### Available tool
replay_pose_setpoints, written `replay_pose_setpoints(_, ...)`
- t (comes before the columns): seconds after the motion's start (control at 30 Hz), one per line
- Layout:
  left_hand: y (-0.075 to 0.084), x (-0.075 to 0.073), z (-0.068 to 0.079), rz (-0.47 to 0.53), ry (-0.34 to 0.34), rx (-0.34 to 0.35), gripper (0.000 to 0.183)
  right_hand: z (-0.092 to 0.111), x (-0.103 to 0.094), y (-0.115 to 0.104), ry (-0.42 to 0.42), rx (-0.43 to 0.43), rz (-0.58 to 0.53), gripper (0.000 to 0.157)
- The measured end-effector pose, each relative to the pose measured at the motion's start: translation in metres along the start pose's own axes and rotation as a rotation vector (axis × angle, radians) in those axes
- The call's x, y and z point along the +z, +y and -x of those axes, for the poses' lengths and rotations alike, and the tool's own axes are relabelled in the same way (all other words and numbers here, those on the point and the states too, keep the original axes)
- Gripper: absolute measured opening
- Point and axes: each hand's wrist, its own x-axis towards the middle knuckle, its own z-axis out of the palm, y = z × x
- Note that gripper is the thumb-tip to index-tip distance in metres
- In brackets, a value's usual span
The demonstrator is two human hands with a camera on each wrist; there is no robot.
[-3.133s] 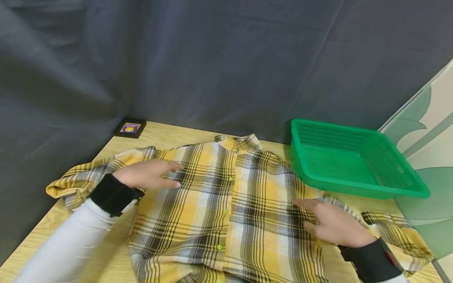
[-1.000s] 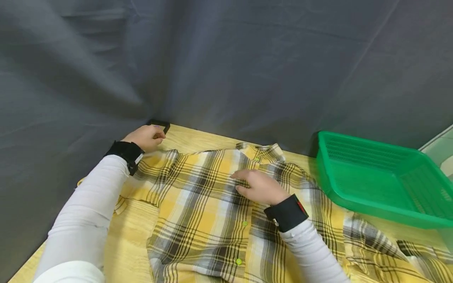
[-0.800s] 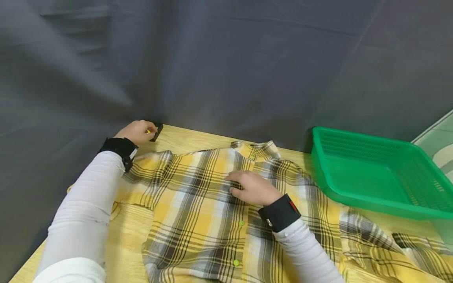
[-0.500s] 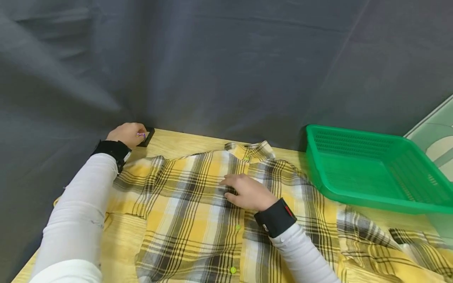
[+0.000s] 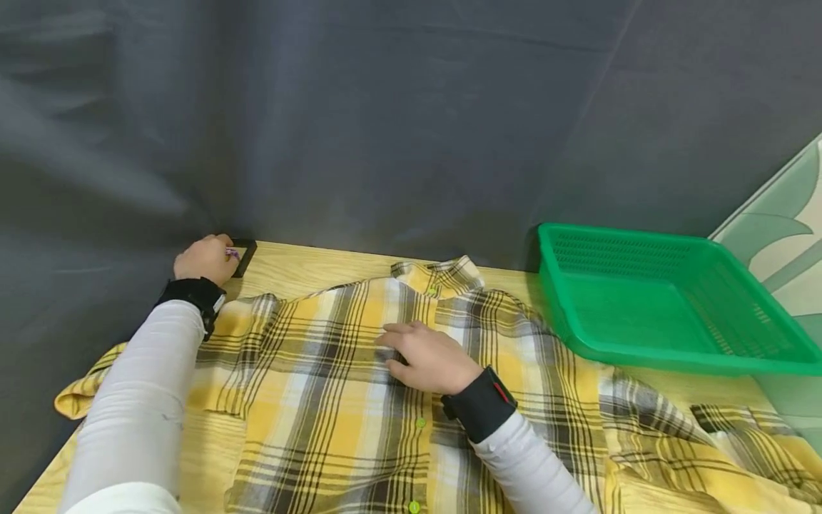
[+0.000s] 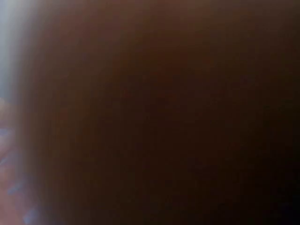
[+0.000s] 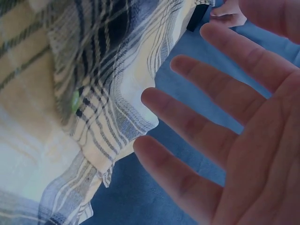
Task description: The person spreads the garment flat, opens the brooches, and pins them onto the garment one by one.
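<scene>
A yellow, grey and white plaid shirt (image 5: 359, 343) lies front up, its collar (image 5: 437, 277) toward the back and green buttons down the middle. At the far left table corner my left hand (image 5: 205, 258) curls its fingers at a small purple-and-yellow piece (image 5: 232, 252), mostly hidden by them, within a flat black frame (image 5: 247, 255). Dark blur fills most of the left wrist view. My right hand (image 5: 432, 357) is over the shirt's chest near the button line, holding nothing. Its fingers (image 7: 187, 117) look spread and fairly straight in the right wrist view.
A green plastic basket (image 5: 636, 314) with perforated walls stands at the back right, close by the shirt's shoulder. Pale wooden tabletop (image 5: 308, 264) shows behind the shirt. A dark grey curtain (image 5: 385, 128) hangs along the back.
From above the shirt, my left hand has gone to the black frame at the back left corner. My right hand has moved left to the middle of the chest.
</scene>
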Motion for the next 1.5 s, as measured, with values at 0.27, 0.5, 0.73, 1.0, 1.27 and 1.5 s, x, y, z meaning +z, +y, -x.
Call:
replay_pose_setpoints(0.27, -0.023, 0.002, 0.002, -0.012, -0.001, -0.078, 0.045, -0.01, 0.002, -0.007, -0.004, -0.026, 0.041, 0.036)
replay_pose_setpoints(0.5, -0.035, 0.006, 0.005, -0.036, -0.05, -0.05, 0.039, -0.011, 0.007, -0.01, -0.033, -0.03, 0.046, 0.036)
replay_pose_setpoints(0.73, -0.036, 0.003, 0.0, 0.0, -0.071, -0.056, 0.045, -0.01, 0.004, -0.012, -0.021, -0.016, 0.047, 0.036)
replay_pose_setpoints(1.0, -0.039, 0.007, 0.001, 0.005, -0.104, -0.048, 0.044, -0.009, 0.007, -0.016, -0.017, -0.029, 0.05, 0.035)
replay_pose_setpoints(1.27, -0.046, 0.013, 0.01, 0.026, -0.069, -0.035, 0.048, -0.017, 0.015, -0.023, -0.028, -0.032, 0.085, 0.037)
replay_pose_setpoints(1.5, -0.044, 0.011, 0.01, 0.036, -0.012, -0.012, 0.05, -0.022, 0.017, -0.029, -0.025, -0.022, 0.104, 0.038)
